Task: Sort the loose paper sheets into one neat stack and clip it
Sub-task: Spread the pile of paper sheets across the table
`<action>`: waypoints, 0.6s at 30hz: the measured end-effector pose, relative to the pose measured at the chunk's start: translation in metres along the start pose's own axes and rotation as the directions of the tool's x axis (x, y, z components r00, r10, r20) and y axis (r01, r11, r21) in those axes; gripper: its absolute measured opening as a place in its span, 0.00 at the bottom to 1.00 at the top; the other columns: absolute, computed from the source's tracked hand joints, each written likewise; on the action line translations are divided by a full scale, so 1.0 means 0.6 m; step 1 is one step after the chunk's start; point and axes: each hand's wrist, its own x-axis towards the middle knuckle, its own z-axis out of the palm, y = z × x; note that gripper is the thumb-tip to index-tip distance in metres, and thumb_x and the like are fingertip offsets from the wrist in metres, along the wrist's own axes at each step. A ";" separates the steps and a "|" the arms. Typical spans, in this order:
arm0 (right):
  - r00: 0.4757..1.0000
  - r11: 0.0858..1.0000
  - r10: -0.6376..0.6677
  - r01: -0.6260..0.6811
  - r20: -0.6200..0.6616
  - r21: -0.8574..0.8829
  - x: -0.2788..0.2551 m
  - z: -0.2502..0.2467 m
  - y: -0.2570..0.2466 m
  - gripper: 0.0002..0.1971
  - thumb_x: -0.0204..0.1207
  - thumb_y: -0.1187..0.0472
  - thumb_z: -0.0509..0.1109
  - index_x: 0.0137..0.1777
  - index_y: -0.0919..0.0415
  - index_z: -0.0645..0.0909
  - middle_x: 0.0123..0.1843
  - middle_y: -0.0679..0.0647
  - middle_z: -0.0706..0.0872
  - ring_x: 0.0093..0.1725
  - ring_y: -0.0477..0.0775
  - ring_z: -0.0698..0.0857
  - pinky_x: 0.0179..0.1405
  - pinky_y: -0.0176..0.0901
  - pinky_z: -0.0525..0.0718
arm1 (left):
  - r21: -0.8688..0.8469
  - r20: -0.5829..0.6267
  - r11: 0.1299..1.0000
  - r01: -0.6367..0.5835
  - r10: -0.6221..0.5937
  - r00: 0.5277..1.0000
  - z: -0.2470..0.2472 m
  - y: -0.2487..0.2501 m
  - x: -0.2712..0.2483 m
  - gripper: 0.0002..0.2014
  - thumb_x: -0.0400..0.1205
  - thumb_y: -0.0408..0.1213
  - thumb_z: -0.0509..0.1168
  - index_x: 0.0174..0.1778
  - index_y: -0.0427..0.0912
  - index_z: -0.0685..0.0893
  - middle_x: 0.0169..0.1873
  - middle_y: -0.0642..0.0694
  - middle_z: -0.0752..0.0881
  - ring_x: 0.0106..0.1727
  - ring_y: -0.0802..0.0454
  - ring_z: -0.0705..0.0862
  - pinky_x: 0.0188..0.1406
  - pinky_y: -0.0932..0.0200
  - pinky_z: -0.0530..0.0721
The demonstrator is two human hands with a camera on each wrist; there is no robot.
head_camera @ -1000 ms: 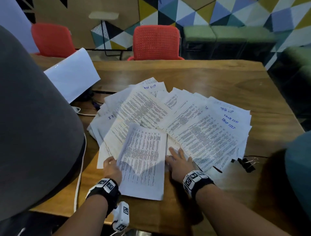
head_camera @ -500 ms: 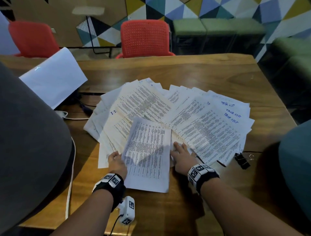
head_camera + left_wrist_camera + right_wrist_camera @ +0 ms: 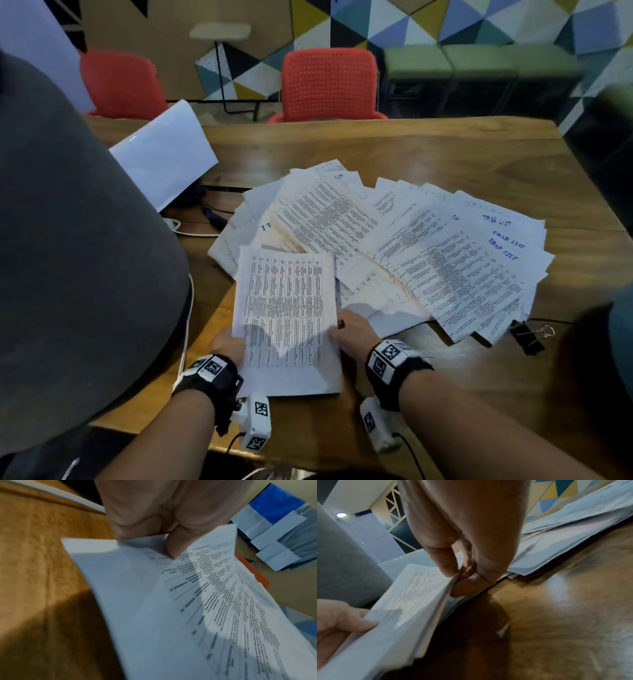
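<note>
Wooden counter [image 3: 445, 154], red chairs behind. Printed sheets [image 3: 428, 260] fanned mid-counter; binder clip [image 3: 525, 337] near right edge. Left hand [image 3: 227, 344] and right hand [image 3: 352, 330] pinch a small gathered stack [image 3: 286, 318] by its side edges at near edge. Judged light, floppy, slippery: grip edges.

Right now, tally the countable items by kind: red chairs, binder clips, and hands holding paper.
Red chairs: 2, left and centre
Black binder clip: 1
Hands gripping the lifted sheets: 2, left hand and right hand
Total: 5
</note>
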 end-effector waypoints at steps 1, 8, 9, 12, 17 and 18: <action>1.000 1.000 -0.004 0.004 0.003 -0.027 -0.001 0.011 -0.007 0.04 0.78 0.62 0.62 0.47 0.62 0.77 0.47 0.56 0.81 0.46 0.54 0.78 0.45 0.40 0.74 | 0.005 -0.010 1.000 0.000 0.000 1.000 -0.009 -0.006 -0.006 0.13 0.82 0.29 0.58 0.60 0.37 0.82 0.55 0.36 0.85 0.54 0.37 0.84 0.55 0.50 0.83; 0.999 0.983 -0.033 0.038 0.031 -0.181 -0.017 0.062 -0.031 0.17 0.81 0.66 0.58 0.31 0.54 0.63 0.34 0.49 0.71 0.45 0.54 0.75 0.44 0.38 0.71 | 0.100 -0.100 0.994 0.035 -0.025 0.995 -0.032 -0.047 -0.011 0.18 0.75 0.33 0.59 0.61 0.46 0.80 0.55 0.42 0.85 0.53 0.39 0.84 0.56 0.47 0.85; 0.999 0.979 -0.034 0.039 0.030 -0.200 -0.019 0.064 -0.032 0.17 0.81 0.66 0.58 0.30 0.54 0.62 0.33 0.48 0.69 0.45 0.53 0.75 0.44 0.38 0.71 | 0.125 -0.107 0.992 0.034 -0.020 0.994 -0.034 -0.046 -0.011 0.19 0.74 0.34 0.59 0.61 0.46 0.80 0.55 0.41 0.85 0.52 0.39 0.85 0.57 0.46 0.85; 0.998 0.970 -0.045 0.052 0.032 -0.238 -0.023 0.065 -0.036 0.10 0.81 0.64 0.59 0.38 0.61 0.71 0.39 0.53 0.75 0.46 0.54 0.75 0.47 0.42 0.77 | 0.208 -0.167 0.977 0.054 -0.019 0.986 -0.037 -0.032 -0.024 0.24 0.75 0.29 0.62 0.70 0.39 0.72 0.66 0.36 0.78 0.64 0.34 0.80 0.65 0.43 0.80; 0.998 0.969 -0.032 0.018 -0.050 -0.247 -0.034 0.038 -0.032 0.12 0.81 0.62 0.60 0.54 0.68 0.82 0.50 0.60 0.85 0.56 0.61 0.84 0.50 0.42 0.80 | 0.283 -0.220 0.959 -0.026 0.091 0.971 -0.029 0.000 -0.038 0.33 0.76 0.30 0.64 0.78 0.41 0.64 0.75 0.37 0.63 0.72 0.35 0.70 0.72 0.43 0.73; 0.997 0.973 -0.028 0.010 -0.075 -0.230 -0.036 0.029 -0.029 0.12 0.80 0.62 0.60 0.55 0.66 0.82 0.53 0.61 0.86 0.58 0.61 0.84 0.53 0.43 0.80 | 0.294 -0.198 0.954 -0.050 0.112 0.974 -0.029 0.004 -0.035 0.33 0.75 0.30 0.63 0.78 0.43 0.64 0.74 0.38 0.63 0.71 0.36 0.71 0.71 0.43 0.74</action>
